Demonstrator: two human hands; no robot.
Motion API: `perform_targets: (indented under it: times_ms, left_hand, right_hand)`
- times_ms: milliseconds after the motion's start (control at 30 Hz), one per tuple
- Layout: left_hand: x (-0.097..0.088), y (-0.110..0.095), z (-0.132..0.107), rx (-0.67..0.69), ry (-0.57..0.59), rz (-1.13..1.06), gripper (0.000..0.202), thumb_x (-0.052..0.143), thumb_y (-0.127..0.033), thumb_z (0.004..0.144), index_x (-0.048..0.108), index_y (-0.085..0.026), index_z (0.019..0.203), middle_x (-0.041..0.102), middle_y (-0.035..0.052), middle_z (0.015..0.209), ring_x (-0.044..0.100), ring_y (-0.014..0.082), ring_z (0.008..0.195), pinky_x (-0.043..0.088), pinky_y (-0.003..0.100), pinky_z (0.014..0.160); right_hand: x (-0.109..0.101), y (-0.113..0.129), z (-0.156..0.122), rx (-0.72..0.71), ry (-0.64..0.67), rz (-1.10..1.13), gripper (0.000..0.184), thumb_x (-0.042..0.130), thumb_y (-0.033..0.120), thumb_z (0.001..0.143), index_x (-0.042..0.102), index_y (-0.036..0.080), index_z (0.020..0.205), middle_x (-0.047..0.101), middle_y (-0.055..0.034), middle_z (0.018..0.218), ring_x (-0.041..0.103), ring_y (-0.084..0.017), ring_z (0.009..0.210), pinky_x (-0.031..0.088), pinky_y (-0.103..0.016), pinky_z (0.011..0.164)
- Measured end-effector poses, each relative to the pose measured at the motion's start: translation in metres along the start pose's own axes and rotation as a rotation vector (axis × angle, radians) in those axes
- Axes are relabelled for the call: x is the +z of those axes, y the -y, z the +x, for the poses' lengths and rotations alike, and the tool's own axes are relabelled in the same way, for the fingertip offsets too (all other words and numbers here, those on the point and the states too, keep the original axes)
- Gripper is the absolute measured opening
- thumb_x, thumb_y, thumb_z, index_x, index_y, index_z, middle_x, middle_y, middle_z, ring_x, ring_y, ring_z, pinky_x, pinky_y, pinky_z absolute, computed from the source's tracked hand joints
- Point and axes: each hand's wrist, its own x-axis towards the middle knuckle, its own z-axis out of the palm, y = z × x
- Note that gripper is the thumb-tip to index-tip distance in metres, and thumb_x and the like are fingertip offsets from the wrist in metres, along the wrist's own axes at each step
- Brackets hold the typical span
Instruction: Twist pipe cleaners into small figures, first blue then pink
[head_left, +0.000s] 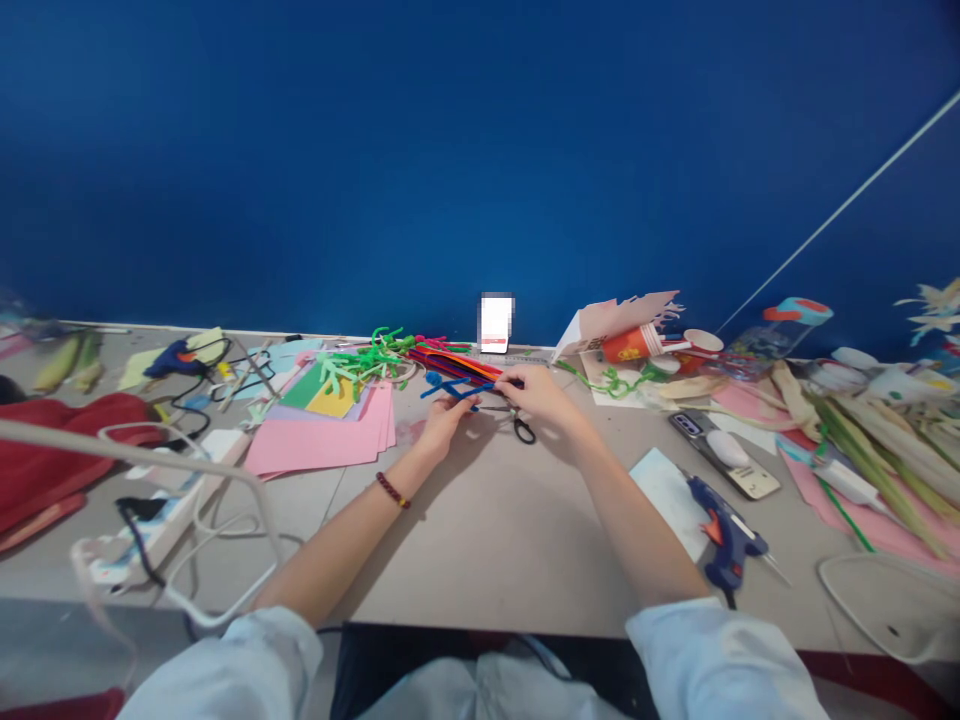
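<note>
A branched blue pipe cleaner (442, 383) spans the space between my hands over the middle of the table. My left hand (444, 422), with a beaded bracelet at the wrist, pinches its lower part. Fingers of my right hand (536, 393) are closed on its right end. Just below the right hand lie scissors (524, 431) with black handles, their blades partly hidden. Behind both hands is a bundle of red, orange and purple pipe cleaners (442, 358). Green pipe cleaner pieces (367, 358), bent into branches, are heaped to its left.
A lit phone (494, 325) leans at the blue wall. Pink paper sheets (322, 440) and a white power strip (169, 510) with cables lie left. On the right are a glue gun (727, 535), a grey phone-like device (724, 455), a tipped paper cup (630, 345) and dried husks (877, 460).
</note>
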Motion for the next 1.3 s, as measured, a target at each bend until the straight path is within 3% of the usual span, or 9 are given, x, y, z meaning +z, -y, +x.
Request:
perform_targets:
  times_ms: [300, 467, 600, 867, 1100, 1200, 1300]
  left_hand:
    - [0.002, -0.005, -0.006, 0.111, -0.062, 0.078, 0.034, 0.074, -0.045, 0.062, 0.067, -0.015, 0.077, 0.068, 0.0074, 0.076, 0.063, 0.0186, 0.075, 0.044, 0.025, 0.061]
    - [0.001, -0.007, -0.003, 0.054, -0.097, -0.031, 0.03, 0.075, -0.04, 0.062, 0.065, -0.014, 0.072, 0.067, 0.006, 0.074, 0.061, 0.0159, 0.073, 0.042, 0.023, 0.058]
    - [0.0, -0.008, -0.002, -0.061, -0.027, -0.197, 0.025, 0.076, -0.034, 0.061, 0.061, -0.014, 0.066, 0.063, 0.0028, 0.068, 0.058, 0.0127, 0.066, 0.042, 0.022, 0.058]
    - [0.003, -0.012, -0.011, -0.147, 0.164, -0.214, 0.025, 0.073, -0.033, 0.065, 0.056, -0.015, 0.061, 0.057, 0.0022, 0.065, 0.056, 0.0133, 0.066, 0.043, 0.025, 0.061]
    - [0.002, -0.013, -0.019, -0.124, 0.405, -0.088, 0.029, 0.074, -0.037, 0.064, 0.055, -0.016, 0.058, 0.054, 0.0014, 0.057, 0.053, 0.0128, 0.06, 0.039, 0.025, 0.058]
    - [0.003, -0.013, -0.019, -0.067, 0.419, 0.038, 0.028, 0.072, -0.039, 0.065, 0.058, -0.015, 0.059, 0.055, 0.0022, 0.055, 0.051, 0.0124, 0.056, 0.037, 0.025, 0.056]
    - [0.004, -0.014, -0.018, -0.012, 0.358, 0.203, 0.029, 0.07, -0.04, 0.068, 0.062, -0.014, 0.058, 0.058, 0.0043, 0.056, 0.047, 0.0107, 0.05, 0.034, 0.025, 0.05]
  right_hand:
    - [0.004, 0.009, -0.003, 0.019, -0.004, 0.071, 0.019, 0.052, 0.023, 0.081, 0.069, 0.016, 0.078, 0.068, -0.0043, 0.077, 0.058, -0.015, 0.07, 0.042, -0.025, 0.066]
    - [0.017, 0.007, -0.004, 0.18, 0.152, 0.341, 0.02, 0.056, 0.031, 0.08, 0.066, 0.014, 0.076, 0.063, -0.0034, 0.063, 0.057, -0.013, 0.054, 0.045, -0.024, 0.054]
    - [0.023, -0.004, -0.002, 0.227, 0.264, 0.453, 0.023, 0.063, 0.035, 0.076, 0.065, 0.013, 0.071, 0.062, -0.0034, 0.06, 0.056, -0.011, 0.052, 0.045, -0.022, 0.052]
    - [0.014, -0.018, -0.001, 0.325, 0.191, 0.439, 0.021, 0.063, 0.032, 0.073, 0.069, 0.013, 0.08, 0.063, -0.0027, 0.065, 0.05, -0.009, 0.054, 0.04, -0.02, 0.05]
    - [0.003, -0.021, 0.0, 0.222, 0.269, 0.29, 0.026, 0.065, 0.039, 0.068, 0.069, 0.014, 0.071, 0.058, -0.0001, 0.058, 0.047, -0.01, 0.054, 0.035, -0.021, 0.05]
    - [-0.004, -0.017, 0.001, 0.143, 0.235, 0.268, 0.022, 0.064, 0.036, 0.069, 0.07, 0.015, 0.075, 0.064, -0.0016, 0.067, 0.052, -0.012, 0.06, 0.038, -0.022, 0.054]
    - [-0.008, -0.009, 0.0, 0.084, 0.129, 0.196, 0.017, 0.062, 0.03, 0.072, 0.071, 0.016, 0.074, 0.066, -0.0027, 0.071, 0.055, -0.013, 0.063, 0.039, -0.023, 0.057]
